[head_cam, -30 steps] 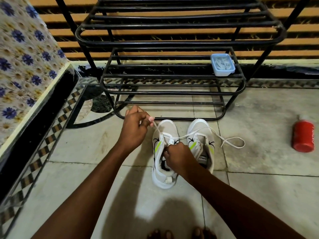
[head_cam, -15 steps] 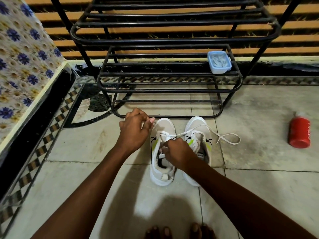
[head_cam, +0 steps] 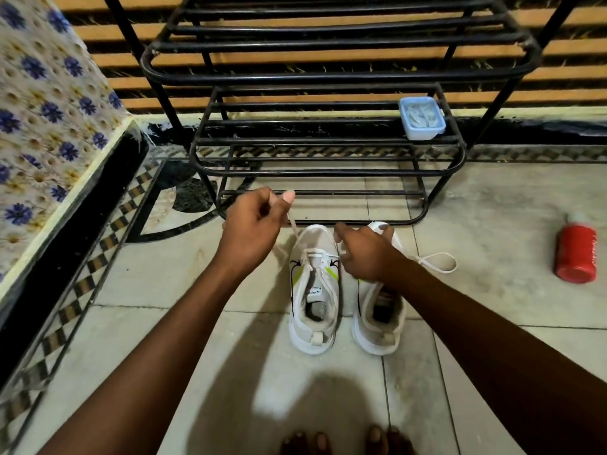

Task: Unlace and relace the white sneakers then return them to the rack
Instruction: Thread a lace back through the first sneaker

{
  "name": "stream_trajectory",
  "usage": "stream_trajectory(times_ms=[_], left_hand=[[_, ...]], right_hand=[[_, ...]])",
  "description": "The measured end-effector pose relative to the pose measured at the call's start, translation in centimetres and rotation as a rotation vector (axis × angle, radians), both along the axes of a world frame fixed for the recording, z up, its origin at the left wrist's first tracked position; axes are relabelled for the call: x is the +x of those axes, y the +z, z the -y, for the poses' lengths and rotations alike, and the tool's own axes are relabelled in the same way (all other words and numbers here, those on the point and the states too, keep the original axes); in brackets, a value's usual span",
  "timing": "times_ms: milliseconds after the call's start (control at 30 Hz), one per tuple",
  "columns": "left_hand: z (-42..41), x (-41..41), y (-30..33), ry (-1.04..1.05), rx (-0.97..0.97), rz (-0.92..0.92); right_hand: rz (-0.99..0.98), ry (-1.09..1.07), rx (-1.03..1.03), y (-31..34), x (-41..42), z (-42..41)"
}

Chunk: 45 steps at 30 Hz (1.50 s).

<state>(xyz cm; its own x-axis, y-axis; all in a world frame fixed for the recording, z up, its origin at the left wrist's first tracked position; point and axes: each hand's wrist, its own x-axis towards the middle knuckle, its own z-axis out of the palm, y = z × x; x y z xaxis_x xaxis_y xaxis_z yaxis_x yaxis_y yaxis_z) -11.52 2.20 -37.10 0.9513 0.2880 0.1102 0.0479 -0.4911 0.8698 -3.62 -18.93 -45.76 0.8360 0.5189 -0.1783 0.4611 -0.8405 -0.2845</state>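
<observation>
Two white sneakers stand side by side on the tiled floor before the black metal rack (head_cam: 328, 172), toes toward it. The left sneaker (head_cam: 313, 290) has a white lace (head_cam: 294, 228) threaded through its front eyelets. My left hand (head_cam: 253, 224) pinches one end of that lace and holds it up and to the left. My right hand (head_cam: 364, 254) hovers over the gap between the shoes with fingers curled, apparently holding the other lace end, which loops onto the floor at the right (head_cam: 438, 262). The right sneaker (head_cam: 381, 310) is partly hidden by my right wrist.
A pale blue lidded box (head_cam: 422, 118) sits on the rack's lower shelf at the right. A red bottle (head_cam: 576, 254) lies on the floor far right. A floral-covered bed edge (head_cam: 49, 126) runs along the left. My bare toes (head_cam: 345, 440) show at the bottom.
My right hand has left the left sneaker's tongue and moved up and right toward the right shoe. My left hand has pulled the lace end further up and left.
</observation>
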Motion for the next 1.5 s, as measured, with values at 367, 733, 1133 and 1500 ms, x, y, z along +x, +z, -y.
stream_trajectory(times_ms=[367,733,1133,1500], left_hand=[[0.7,-1.1,9.2,-0.136,0.072,-0.018],[1.1,-1.7,21.5,-0.246,-0.209,-0.049],[0.5,-0.1,25.5,-0.282,-0.27,-0.105],[0.2,0.1,23.9,-0.124,-0.002,0.193]], right_hand=[[-0.426,-0.079,0.486,12.4,-1.3,1.0],[-0.453,-0.117,0.81,27.9,-2.0,0.8],[-0.541,-0.315,1.105,36.0,-2.6,-0.7],[-0.156,-0.31,1.2,34.0,-1.3,-1.5]])
